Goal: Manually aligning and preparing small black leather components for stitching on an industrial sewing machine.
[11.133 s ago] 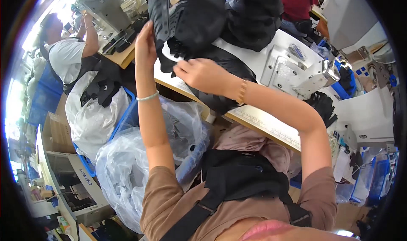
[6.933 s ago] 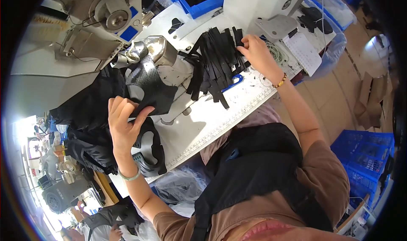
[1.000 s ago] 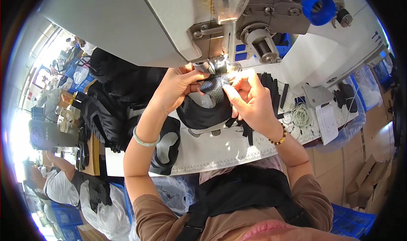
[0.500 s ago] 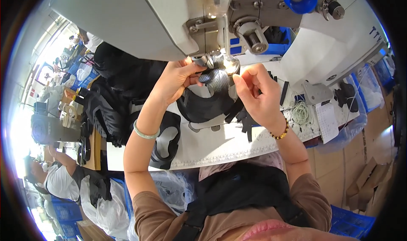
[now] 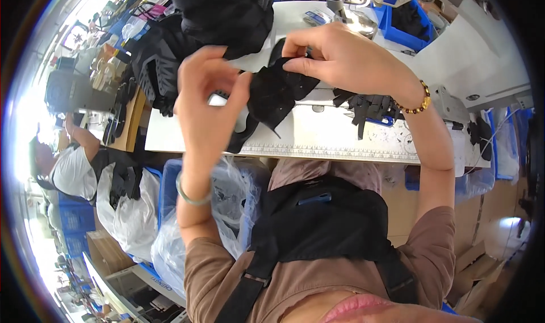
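Note:
A black fabric shoe upper [image 5: 271, 98] is held up over the white table, its dark underside toward me and a thread end dangling from it. My right hand [image 5: 340, 56] pinches its upper edge between thumb and fingers. Just left of it is my left hand [image 5: 207, 93], a little blurred, with thumb and forefinger curved apart and nothing seen between them. Beneath the left hand, another black upper [image 5: 244, 132] lies partly hidden on the table.
Black uppers with grey patterning [image 5: 156, 76] are heaped at the left, beside a large black bundle [image 5: 224, 16]. Black strips [image 5: 363, 107] lie right of the middle. A blue crate [image 5: 406, 27] stands behind, the white sewing machine [image 5: 488, 50] at right. Another person [image 5: 79, 167] works far left.
The shoe upper has come away from under the sewing machine's needle area and been turned over. My left hand has let go and moved left; my view has shifted.

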Available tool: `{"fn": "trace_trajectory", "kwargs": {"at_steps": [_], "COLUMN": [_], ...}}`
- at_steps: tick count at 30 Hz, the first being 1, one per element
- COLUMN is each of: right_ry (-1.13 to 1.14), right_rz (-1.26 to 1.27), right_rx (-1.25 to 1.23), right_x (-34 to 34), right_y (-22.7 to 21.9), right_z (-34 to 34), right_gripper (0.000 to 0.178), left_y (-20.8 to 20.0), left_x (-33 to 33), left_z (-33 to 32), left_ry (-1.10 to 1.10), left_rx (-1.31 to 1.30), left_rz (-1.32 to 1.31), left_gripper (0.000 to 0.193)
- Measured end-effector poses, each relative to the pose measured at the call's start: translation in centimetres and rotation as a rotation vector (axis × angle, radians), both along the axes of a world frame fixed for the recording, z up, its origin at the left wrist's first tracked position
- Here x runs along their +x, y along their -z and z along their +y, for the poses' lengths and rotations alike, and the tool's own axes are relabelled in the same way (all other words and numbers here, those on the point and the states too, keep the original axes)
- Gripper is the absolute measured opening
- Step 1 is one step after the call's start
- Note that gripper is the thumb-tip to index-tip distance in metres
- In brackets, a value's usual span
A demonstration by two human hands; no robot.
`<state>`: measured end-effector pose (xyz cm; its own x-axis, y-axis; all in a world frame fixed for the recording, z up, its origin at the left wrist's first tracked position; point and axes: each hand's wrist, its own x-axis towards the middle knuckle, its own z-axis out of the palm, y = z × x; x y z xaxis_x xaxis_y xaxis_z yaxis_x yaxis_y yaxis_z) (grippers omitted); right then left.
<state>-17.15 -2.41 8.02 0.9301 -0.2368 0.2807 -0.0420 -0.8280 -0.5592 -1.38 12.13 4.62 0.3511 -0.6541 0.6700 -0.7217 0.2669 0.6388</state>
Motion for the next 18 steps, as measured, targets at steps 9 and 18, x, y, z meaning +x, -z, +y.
{"fn": "trace_trajectory", "kwargs": {"at_steps": [9,18], "right_ry": [0.118,0.150], "right_rz": [-0.095,-0.256], "right_rx": [0.186,-0.287], "right_x": [-2.7,-3.8], "right_y": [1.7,0.8], "right_z": [4.6,5.5], "right_gripper": [0.018,0.019], "left_y": [6.2,7.8], "left_x": [-9.3,-11.0], "left_z": [3.9,-0.6], "left_ry": [0.565,0.513], "left_rx": [-0.096,-0.303], "left_rz": [1.470,1.204], "left_gripper": [0.028,0.013]}}
